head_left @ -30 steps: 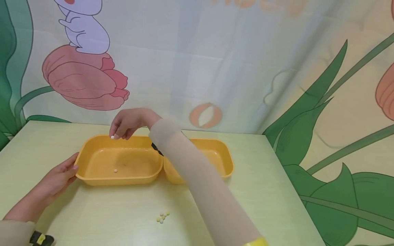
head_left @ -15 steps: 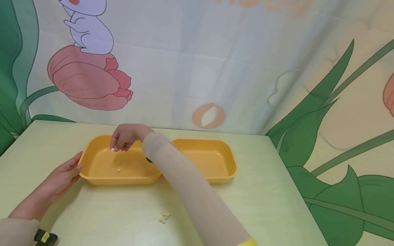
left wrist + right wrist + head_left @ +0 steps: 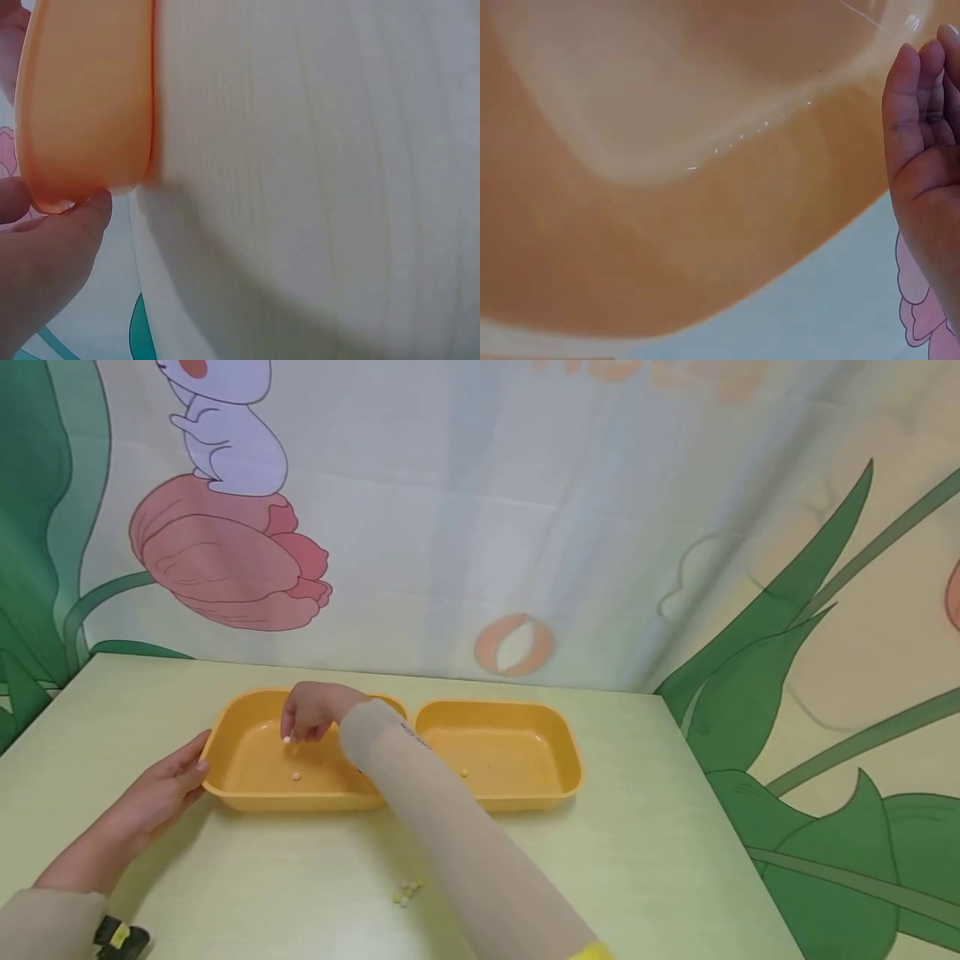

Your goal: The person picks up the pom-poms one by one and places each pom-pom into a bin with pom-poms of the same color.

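Observation:
My left hand point(image 3: 156, 793) grips the left end of a yellow plastic tray point(image 3: 255, 800), thumb on the near side; in the left wrist view the thumb point(image 3: 71, 240) presses at the tray's corner. Over the inside of that tray, my right hand point(image 3: 315, 710) pinches a small white pellet point(image 3: 287, 740) between its fingertips. A pale pellet point(image 3: 296, 776) lies on the tray floor below. The right wrist view shows the right hand's fingers point(image 3: 904, 112) at the right edge, with the pellet hidden there.
A second yellow tray point(image 3: 551, 768) stands against the first on its right, with a small yellow pellet point(image 3: 464, 772) in it. Several white and yellow pellets point(image 3: 406, 892) lie on the pale table point(image 3: 637, 843) in front. A printed curtain point(image 3: 420, 527) hangs behind.
My right hand has come down from above the tray's far rim into the tray, still pinching the white pellet. A yellow pellet in the right tray now shows past the sleeve. My left hand keeps its grip.

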Available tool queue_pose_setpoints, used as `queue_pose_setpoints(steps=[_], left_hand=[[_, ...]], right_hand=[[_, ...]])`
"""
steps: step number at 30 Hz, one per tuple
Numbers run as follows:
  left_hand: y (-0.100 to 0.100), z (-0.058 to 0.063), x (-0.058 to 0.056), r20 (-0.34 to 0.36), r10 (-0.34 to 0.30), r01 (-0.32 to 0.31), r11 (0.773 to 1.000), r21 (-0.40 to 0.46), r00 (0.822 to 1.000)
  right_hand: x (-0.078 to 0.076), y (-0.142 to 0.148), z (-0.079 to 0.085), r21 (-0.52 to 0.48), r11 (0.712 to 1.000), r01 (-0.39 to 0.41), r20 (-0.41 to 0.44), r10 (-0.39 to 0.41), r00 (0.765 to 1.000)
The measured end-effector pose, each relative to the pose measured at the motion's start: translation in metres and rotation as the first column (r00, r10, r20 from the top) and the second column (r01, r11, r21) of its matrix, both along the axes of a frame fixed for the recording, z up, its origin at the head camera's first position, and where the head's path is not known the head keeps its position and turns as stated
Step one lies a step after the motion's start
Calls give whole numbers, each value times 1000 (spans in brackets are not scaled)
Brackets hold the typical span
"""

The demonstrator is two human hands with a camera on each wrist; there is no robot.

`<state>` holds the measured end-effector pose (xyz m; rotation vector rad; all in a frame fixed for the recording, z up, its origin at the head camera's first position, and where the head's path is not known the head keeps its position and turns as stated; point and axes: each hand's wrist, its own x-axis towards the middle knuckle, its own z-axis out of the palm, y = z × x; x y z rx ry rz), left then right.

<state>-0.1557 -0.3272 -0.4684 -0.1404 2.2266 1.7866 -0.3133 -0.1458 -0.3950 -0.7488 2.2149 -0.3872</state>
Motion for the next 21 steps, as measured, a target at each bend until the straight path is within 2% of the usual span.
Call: queue_pose_setpoints(steps=[9, 12, 16, 21], left_hand=[[-2, 1, 0, 10, 12, -12, 1000, 20, 1000], [-2, 1, 0, 12, 15, -16, 999, 28, 1000], [-3, -1, 0, 16, 16, -17, 1000, 24, 1000], [-3, -3, 0, 4, 8, -8, 1000, 27, 1000]], right_hand=[[-5, -2, -12, 18, 1000, 16, 10, -16, 1000], [-4, -2, -15, 46, 998, 48, 12, -49, 999], [-2, -3, -17, 114, 991, 74, -37, -71, 997], [1, -5, -18, 182, 982, 45, -125, -23, 992]])
